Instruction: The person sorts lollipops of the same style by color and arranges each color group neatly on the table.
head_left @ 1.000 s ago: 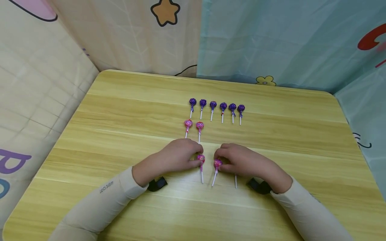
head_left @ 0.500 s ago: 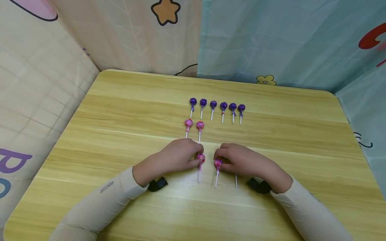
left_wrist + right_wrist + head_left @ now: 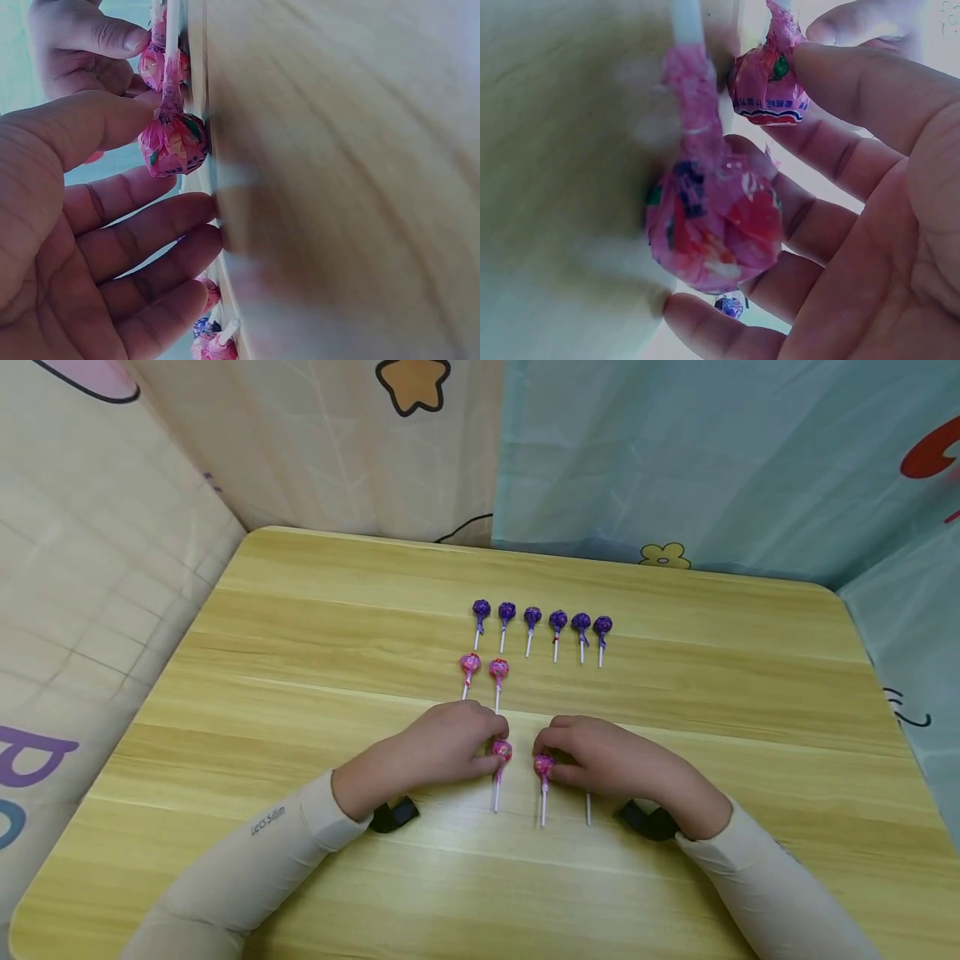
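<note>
In the head view, my left hand (image 3: 448, 745) pinches a pink-wrapped lollipop (image 3: 502, 752) between thumb and index finger, its white stick toward me. My right hand (image 3: 611, 758) pinches a second pink lollipop (image 3: 543, 765) the same way, a short gap to the right. Under the right palm lies a third pink lollipop (image 3: 714, 225), shown large in the right wrist view; from above only its stick (image 3: 588, 808) shows. Beyond the left hand lie two more pink lollipops, one on the left (image 3: 470, 665) and one on the right (image 3: 498, 670), their stick ends partly hidden.
A row of several purple lollipops (image 3: 557, 620) lies farther back on the wood-patterned table (image 3: 337, 635). Printed curtains (image 3: 675, 460) hang behind the table and along its sides. A thin black cable (image 3: 463, 527) runs at the back edge.
The pinched lollipops have turned slightly: the left one's stick end has swung left, the right one's has swung right, now pointing nearly straight toward me. Both hands stay in nearly the same place.
</note>
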{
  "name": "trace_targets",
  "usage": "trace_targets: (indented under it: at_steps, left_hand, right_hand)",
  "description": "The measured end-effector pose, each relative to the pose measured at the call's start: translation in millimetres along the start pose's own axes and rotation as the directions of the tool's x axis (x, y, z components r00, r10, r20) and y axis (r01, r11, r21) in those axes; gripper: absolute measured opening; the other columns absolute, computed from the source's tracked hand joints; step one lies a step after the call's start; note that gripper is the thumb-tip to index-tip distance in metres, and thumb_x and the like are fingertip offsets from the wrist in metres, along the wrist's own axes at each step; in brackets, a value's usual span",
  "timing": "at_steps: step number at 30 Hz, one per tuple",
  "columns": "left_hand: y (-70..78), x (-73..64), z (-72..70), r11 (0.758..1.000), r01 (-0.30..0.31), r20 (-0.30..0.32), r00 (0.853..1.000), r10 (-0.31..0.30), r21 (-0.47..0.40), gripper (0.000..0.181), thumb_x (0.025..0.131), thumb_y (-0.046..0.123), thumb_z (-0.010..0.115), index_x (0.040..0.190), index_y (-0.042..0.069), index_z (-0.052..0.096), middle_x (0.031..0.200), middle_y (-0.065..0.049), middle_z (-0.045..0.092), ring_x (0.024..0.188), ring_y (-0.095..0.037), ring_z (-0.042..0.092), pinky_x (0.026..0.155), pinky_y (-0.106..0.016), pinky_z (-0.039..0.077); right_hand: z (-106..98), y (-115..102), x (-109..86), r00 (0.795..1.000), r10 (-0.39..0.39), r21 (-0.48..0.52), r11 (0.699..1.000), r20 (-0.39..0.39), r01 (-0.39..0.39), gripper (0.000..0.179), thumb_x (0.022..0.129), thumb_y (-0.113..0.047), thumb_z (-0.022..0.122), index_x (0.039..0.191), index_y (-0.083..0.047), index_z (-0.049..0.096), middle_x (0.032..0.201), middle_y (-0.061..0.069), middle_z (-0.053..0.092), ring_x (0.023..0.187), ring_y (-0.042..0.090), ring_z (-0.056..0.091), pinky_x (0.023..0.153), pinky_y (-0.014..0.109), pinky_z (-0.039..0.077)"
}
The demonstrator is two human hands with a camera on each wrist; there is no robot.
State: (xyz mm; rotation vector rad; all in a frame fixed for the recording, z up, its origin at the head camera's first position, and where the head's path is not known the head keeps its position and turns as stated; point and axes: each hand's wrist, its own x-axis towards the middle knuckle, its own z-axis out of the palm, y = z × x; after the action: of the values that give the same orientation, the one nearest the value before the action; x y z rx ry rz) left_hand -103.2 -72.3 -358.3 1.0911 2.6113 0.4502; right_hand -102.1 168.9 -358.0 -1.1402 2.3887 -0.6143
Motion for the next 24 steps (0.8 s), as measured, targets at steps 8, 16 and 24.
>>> trace_targets:
  at_steps: [8,16,24]
  left_hand:
    - [0.7,0.7,-0.9,1.000,-0.014,-0.007,1.000,0.014,0.020,0.010,0.093,0.027,0.067,0.088,0.018,0.066,0.081,0.007,0.062,0.076,-0.011,0.055,0.069,-0.029,0.046]
    - [3.4,1.7,-1.4,1.000,-0.008,-0.004,1.000,0.008,0.023,0.011,0.093,0.026,0.067,0.087,0.017,0.066,0.080,0.006,0.060,0.075,-0.013,0.054,0.067,-0.030,0.046]
    - [6.1,2.3,-1.1,0.999,0.013,0.006,1.000,-0.013,0.050,0.012,0.090,0.027,0.070,0.090,0.016,0.066,0.082,0.006,0.059,0.076,-0.013,0.055,0.067,-0.031,0.047]
  right_hand:
    - [0.6,0.3,1.1,1.000,0.012,0.009,1.000,-0.002,-0.012,0.005,0.096,-0.017,0.066,0.101,-0.017,0.067,0.095,-0.007,0.058,0.085,0.013,0.056,0.078,0.033,0.049]
    - [1.4,0.9,2.2,1.000,-0.003,0.003,1.000,-0.022,0.003,0.002,0.095,-0.018,0.067,0.096,-0.016,0.065,0.091,-0.008,0.056,0.081,0.012,0.054,0.074,0.031,0.047]
    - [5.6,1.1,5.5,0.998,-0.050,-0.012,0.999,-0.046,0.050,0.005,0.094,-0.014,0.067,0.093,-0.017,0.063,0.086,-0.009,0.055,0.078,0.013,0.054,0.073,0.031,0.046]
